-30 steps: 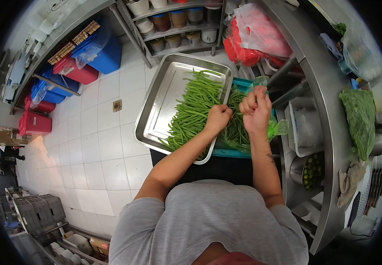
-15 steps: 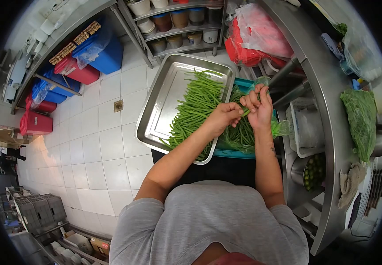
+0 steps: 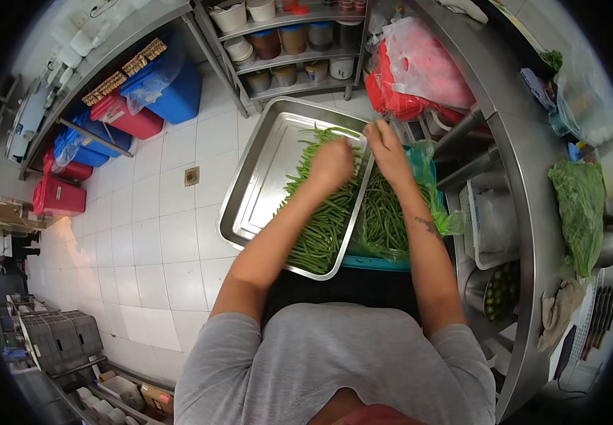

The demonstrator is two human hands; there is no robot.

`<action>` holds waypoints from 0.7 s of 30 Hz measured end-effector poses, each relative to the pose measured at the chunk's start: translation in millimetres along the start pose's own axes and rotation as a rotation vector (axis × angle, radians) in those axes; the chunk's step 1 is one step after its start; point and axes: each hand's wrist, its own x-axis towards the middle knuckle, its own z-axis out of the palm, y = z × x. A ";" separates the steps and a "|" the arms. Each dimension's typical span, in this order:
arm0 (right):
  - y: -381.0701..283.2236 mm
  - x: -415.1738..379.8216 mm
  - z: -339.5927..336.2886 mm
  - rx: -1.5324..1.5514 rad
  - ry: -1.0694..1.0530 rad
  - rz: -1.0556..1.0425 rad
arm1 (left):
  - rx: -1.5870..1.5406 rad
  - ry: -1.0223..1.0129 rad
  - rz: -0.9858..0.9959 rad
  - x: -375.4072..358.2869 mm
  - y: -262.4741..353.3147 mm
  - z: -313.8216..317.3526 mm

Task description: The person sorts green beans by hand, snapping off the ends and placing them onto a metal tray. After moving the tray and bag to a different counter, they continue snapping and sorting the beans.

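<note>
My left hand (image 3: 332, 168) is closed over the steel tray (image 3: 250, 166), slightly blurred, and what it may hold is hidden. Under and beside it lie many long green beans (image 3: 321, 234), heaped along the tray's right side. My right hand (image 3: 389, 150) is raised over the tray's right rim, its fingers pressed together around what looks like a green bean (image 3: 378, 130). Below that hand, more green beans (image 3: 383, 216) lie in an open clear plastic bag (image 3: 363, 248), which rests in a teal crate (image 3: 384, 265).
A steel counter (image 3: 508, 142) runs along the right, with a bag of leafy greens (image 3: 577, 205) on it. Beneath are a white basket (image 3: 494, 219) and a pot of small green fruit (image 3: 502, 294). Shelves of tubs (image 3: 292, 53) stand ahead; blue bins (image 3: 168, 88) stand left.
My hands have come apart and moved away from me, up from the bagged beans. The left has swung left over the tray; the right has moved toward the tray's right rim.
</note>
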 end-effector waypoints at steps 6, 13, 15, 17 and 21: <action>33.5 30.7 60.8 -0.134 -0.315 -0.027 | 0.323 -0.120 -0.149 64.8 -88.0 6.1; 43.2 24.8 53.6 -0.386 -0.010 -0.232 | 0.301 -0.074 -0.053 65.3 -82.6 -1.5; 24.0 25.8 44.5 -0.485 0.092 -0.366 | 0.270 0.013 0.132 58.6 -78.8 -10.6; 17.0 28.9 40.3 -0.525 0.065 -0.409 | 0.235 0.108 0.313 54.0 -65.2 -26.8; 5.4 32.0 30.4 -0.380 0.062 -0.427 | 0.058 0.074 0.450 43.8 -24.0 -69.9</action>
